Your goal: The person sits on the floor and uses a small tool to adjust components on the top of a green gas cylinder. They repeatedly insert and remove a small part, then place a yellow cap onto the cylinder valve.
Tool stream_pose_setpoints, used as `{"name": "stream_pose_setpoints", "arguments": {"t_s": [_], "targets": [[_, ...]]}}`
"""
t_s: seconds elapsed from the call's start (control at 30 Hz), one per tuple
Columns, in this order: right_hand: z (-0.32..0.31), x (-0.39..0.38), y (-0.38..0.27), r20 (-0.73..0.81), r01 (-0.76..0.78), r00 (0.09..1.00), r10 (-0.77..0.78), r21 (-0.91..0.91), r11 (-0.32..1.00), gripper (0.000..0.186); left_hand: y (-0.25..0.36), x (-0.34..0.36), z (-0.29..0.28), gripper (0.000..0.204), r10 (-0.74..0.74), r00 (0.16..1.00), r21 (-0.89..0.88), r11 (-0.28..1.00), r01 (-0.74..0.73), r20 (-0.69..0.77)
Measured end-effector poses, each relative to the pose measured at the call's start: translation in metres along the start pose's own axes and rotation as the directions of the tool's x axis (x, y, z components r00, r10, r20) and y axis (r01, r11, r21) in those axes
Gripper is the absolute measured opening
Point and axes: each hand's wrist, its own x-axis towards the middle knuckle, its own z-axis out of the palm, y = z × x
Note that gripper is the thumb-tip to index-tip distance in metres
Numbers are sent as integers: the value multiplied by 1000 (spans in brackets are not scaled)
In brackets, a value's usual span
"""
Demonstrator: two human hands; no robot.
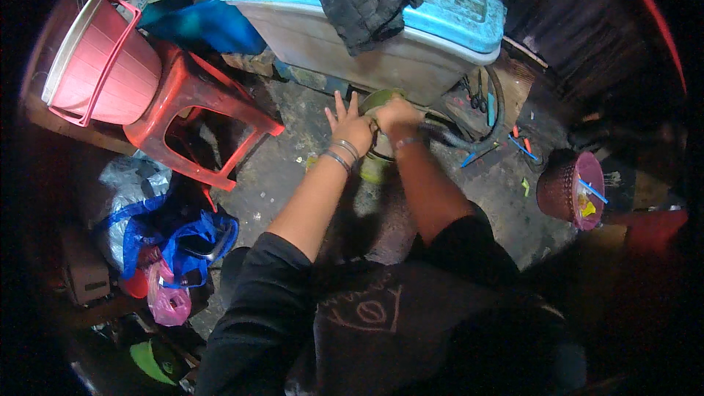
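Observation:
Between my forearms, on the dark floor, stands a round, greenish vessel [380, 95] whose exact kind I cannot make out. At its left side is my left hand [349, 130], its outer fingers spread and pointing away from me. The thumb side of that hand meets the vessel's rim. My right hand [397, 115] lies over the vessel's far right part with its fingers curled in. Whatever those fingers hold is hidden under the hand. A yellow-green piece [373, 170] shows below the vessel, near my right wrist.
Beyond my hands stands a storage box [352, 48] with a blue lid and dark cloth [363, 0]. Leftward are a red stool [176, 106], a pink bucket [110, 66] and a blue bag [183, 238]. Rightward lie a black hose [500, 103] and a pink basket [555, 194].

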Motion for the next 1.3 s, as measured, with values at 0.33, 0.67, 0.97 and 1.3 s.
{"name": "stream_pose_setpoints", "arguments": {"t_s": [0.33,0.67,0.97,1.3], "targets": [[-8,11,3,211,285,945,-251,-151,947,43,-7,50,-36,76,-40,861,137,990,-34,507],[23,18,25,-116,479,856,-503,-185,858,25,22,23,27,29,6,968,15,1000,-2,-249],[3,20,23,152,257,944,-293,216,942,34,26,19,18,26,-45,967,-8,999,45,-249],[-26,-43,44,19,450,892,-451,47,892,58,26,13,15,31,-10,964,-34,999,1,-266]]}}
